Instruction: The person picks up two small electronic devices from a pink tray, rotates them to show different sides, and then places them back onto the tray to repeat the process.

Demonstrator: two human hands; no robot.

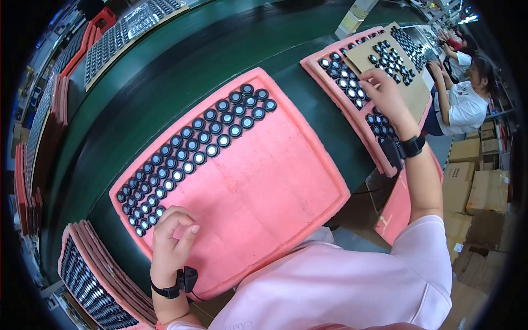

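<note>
A pink foam tray (258,198) lies before me, with diagonal rows of small round black parts (192,144) with pale, shiny centres along its far left side. My left hand (171,242) hovers at the lower left end of these rows, fingers loosely curled and thumb apart, with nothing visible in it. To the right, my right hand (385,93) reaches over a second pink tray (330,91) and the brown cardboard sheet (360,58) lying on it. Its thumb and forefinger come together beside the round parts there; whatever is between them is hidden.
Both trays rest on a curved green conveyor belt (209,49). Stacked pink trays (104,269) stand at lower left, and a board of parts (129,38) lies across the belt. Co-workers (467,104) sit at far right, near cardboard boxes (489,190).
</note>
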